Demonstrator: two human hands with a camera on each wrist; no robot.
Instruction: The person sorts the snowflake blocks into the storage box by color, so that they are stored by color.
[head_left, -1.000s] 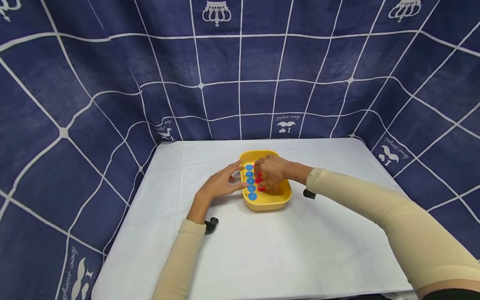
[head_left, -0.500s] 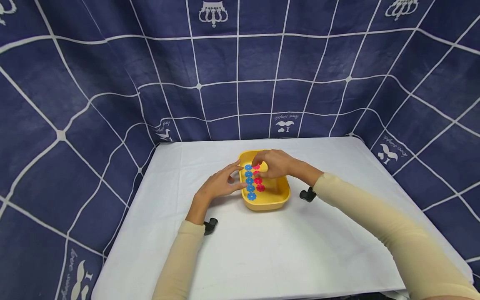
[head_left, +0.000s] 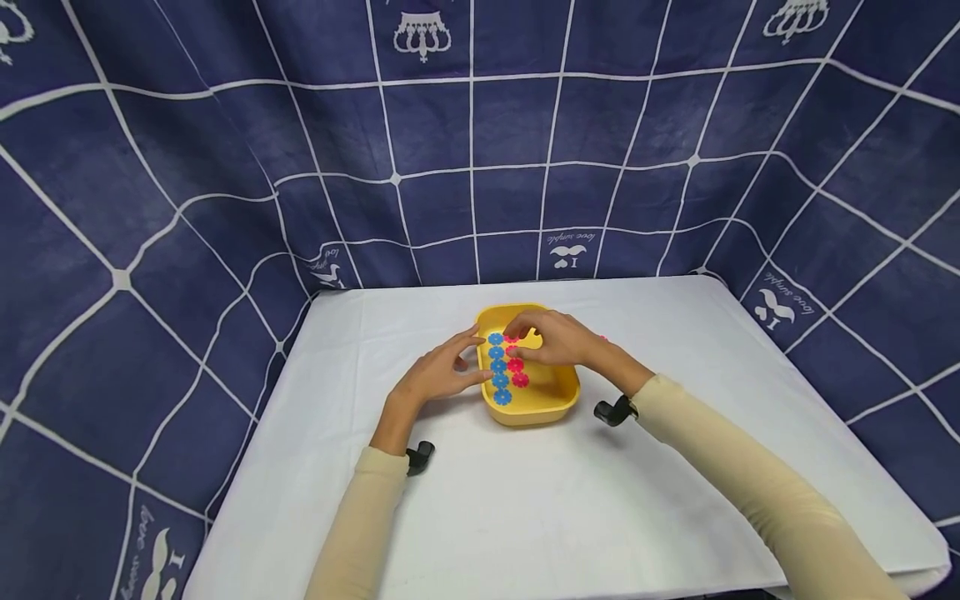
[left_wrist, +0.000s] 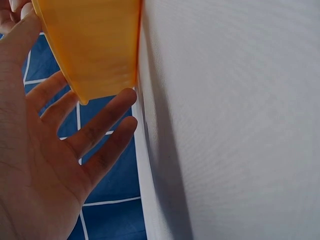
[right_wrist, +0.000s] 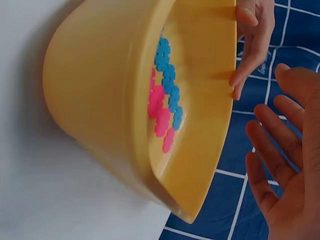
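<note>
Several blue flower-shaped pieces [head_left: 498, 367] form a row along the left inside of a yellow tub [head_left: 551, 400]. Beside them runs a second row of several pink flower-shaped pieces [head_left: 516, 365], partly covered by the right hand in the head view. My left hand [head_left: 438, 369] is at the tub's left rim, thumb and fingers spread; its fingers [left_wrist: 107, 117] extend straight by the tub wall. Above the tub's right side is my right hand [head_left: 555, 337], with nothing in it. Its fingers [right_wrist: 275, 145] are loosely extended in the right wrist view.
A white-covered table [head_left: 480, 508] bears the tub. Behind my right wrist a small pink thing [head_left: 604, 338] peeks out on the table. Blue checked cloth [head_left: 510, 125] hangs at the back and both sides. Small black wrist devices [head_left: 615, 411] sit on both forearms.
My right hand has come up from the pieces inside the tub and shifted slightly right and nearer. More of the pink row now shows. My left hand stays at the rim.
</note>
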